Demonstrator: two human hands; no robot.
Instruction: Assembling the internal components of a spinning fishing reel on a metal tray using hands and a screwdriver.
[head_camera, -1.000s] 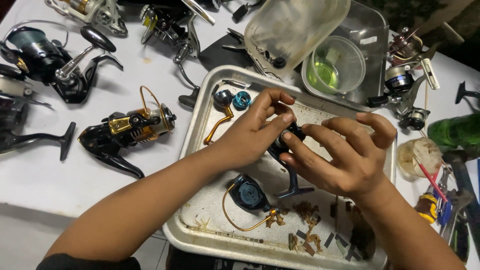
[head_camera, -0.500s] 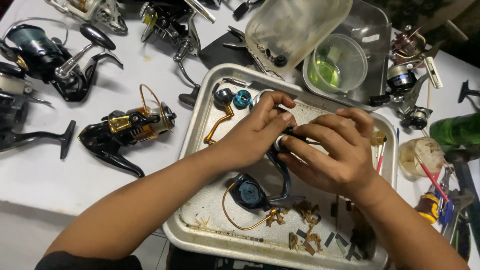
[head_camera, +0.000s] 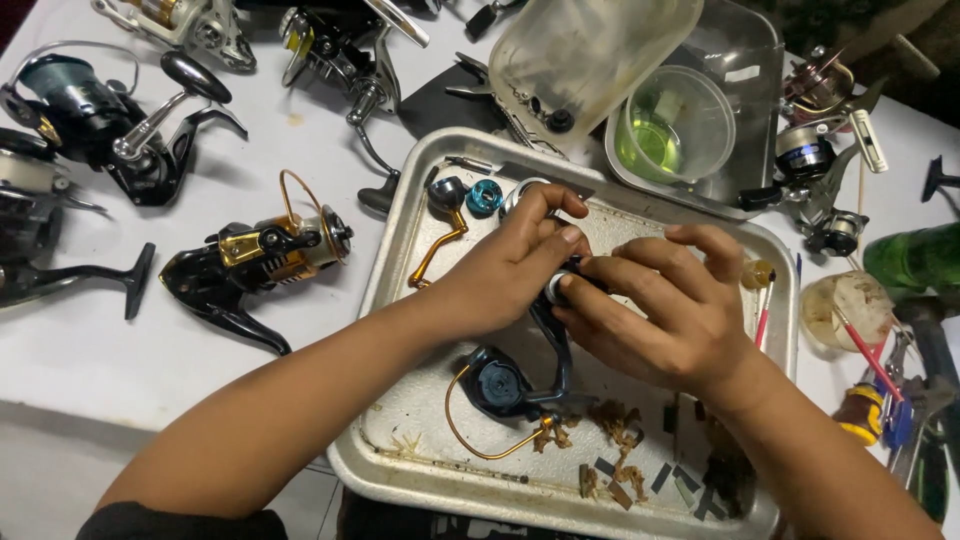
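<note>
Both hands work over a metal tray. My left hand and my right hand pinch a small dark fishing reel body between their fingertips, above the tray's middle. The reel's dark rotor with a gold bail wire hangs below the hands, near the tray floor. A gold crank handle, a blue cap and a black knob lie in the tray's far left corner. What the fingertips grip at the reel's top is hidden.
Several spinning reels lie on the white table at left, one black and gold. A clear tub with a cup of green liquid stands behind the tray. Brown scraps litter the tray's near side. Tools and a green bottle crowd the right.
The reel and both hands have shifted slightly toward the tray's middle, and the reel's rotor with gold bail now hangs lower. The grip of both hands is unchanged.
</note>
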